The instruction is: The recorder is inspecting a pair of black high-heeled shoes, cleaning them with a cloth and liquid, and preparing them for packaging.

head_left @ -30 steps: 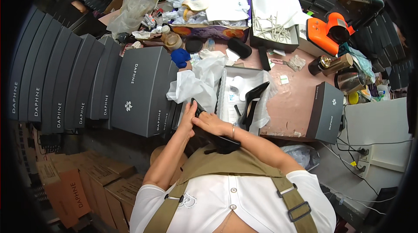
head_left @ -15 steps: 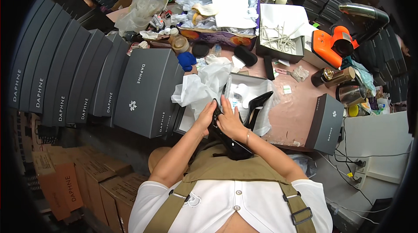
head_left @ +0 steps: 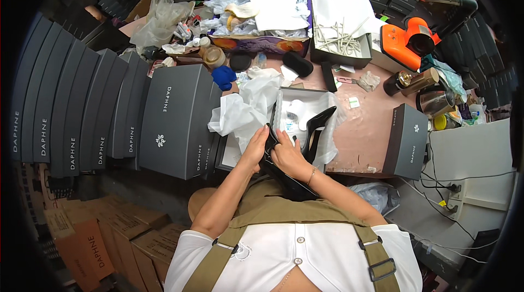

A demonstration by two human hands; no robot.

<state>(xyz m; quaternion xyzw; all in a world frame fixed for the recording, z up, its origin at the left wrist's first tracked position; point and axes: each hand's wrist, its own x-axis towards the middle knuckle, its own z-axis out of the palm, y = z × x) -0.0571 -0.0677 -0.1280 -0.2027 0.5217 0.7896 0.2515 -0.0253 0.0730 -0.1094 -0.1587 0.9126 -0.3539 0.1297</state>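
A glossy black high-heeled shoe (head_left: 293, 187) is held just above my lap, its toe toward me. My left hand (head_left: 254, 151) wraps the shoe's left side near the heel end. On the other side my right hand (head_left: 289, 160) has bent fingers at the shoe's opening; their tips are partly hidden. Beyond it lies a second black high-heeled shoe (head_left: 319, 122), resting on the right side of an open grey shoebox (head_left: 303, 91) lined with white paper. Crumpled white tissue paper (head_left: 238, 113) spills over the box's left side, beside my left hand.
Grey shoeboxes (head_left: 87, 111) stand in a row at the left, with a large grey box (head_left: 172, 122) nearest. Another grey box (head_left: 406, 142) stands at the table's right edge. Farther back are a box of white sticks (head_left: 341, 46), an orange device (head_left: 404, 43) and a metal cup (head_left: 434, 101).
My right hand's fingers, straighter before, are now bent in at the shoe's opening. The held shoe has tilted slightly. The whole view has shifted a little.
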